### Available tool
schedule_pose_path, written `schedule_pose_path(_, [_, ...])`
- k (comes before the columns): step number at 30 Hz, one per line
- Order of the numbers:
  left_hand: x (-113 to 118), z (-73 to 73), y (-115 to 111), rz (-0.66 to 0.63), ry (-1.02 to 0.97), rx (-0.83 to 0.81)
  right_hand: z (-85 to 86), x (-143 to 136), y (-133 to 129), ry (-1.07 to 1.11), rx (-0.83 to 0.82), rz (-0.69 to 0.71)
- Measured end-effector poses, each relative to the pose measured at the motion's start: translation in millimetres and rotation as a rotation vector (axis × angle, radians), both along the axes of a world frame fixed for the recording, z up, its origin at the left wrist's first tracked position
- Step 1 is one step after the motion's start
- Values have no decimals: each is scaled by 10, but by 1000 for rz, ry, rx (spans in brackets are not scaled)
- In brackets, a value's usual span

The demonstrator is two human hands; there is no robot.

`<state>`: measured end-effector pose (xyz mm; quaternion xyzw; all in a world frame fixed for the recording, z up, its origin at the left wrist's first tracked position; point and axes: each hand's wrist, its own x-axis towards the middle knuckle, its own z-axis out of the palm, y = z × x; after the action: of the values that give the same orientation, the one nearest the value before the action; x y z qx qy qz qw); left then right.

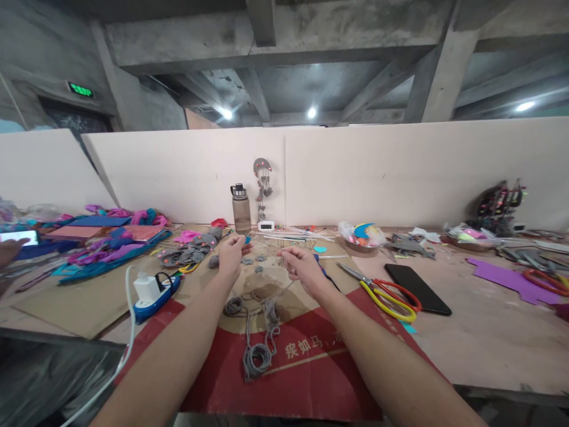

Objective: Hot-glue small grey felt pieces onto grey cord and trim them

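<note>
My left hand (231, 256) is raised over the board, thumb and fingers pinched together. A small blue piece (248, 239) shows at its fingertips; whether it is held or lies behind cannot be made out. To the right, my right hand (304, 270) is closed in a pinch, and a thin grey strand runs from beneath it to the grey cord (256, 359), which lies in loose coils below the hands. Small grey felt pieces (259, 269) lie between and beyond the hands. A heap of grey felt cutouts (189, 252) is left of my left hand.
Yellow-and-red scissors (389, 299) and a black phone (418, 289) lie to the right. On the left are a blue power strip (155, 299) and coloured felt (111, 237). A bottle (241, 210) stands against the partition. Another person's hand (11, 252) is at far left.
</note>
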<state>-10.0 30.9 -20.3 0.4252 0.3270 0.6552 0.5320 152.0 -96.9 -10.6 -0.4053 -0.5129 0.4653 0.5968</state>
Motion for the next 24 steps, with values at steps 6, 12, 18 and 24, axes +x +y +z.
schedule_pose_path(6, [-86, 69, 8, 55, -143, -78, 310, 185, -171, 354, 148, 162])
schedule_pose_path(12, [-184, 101, 87, 94, -252, -92, 330, 160, -280, 271, 91, 402])
schedule_pose_path(18, [-141, 68, 72, 50, -106, 17, 235, -48, -334, -657, 85, 565])
schedule_pose_path(24, [65, -7, -86, -57, 291, 201, 176, 64, -233, -947, 232, 173])
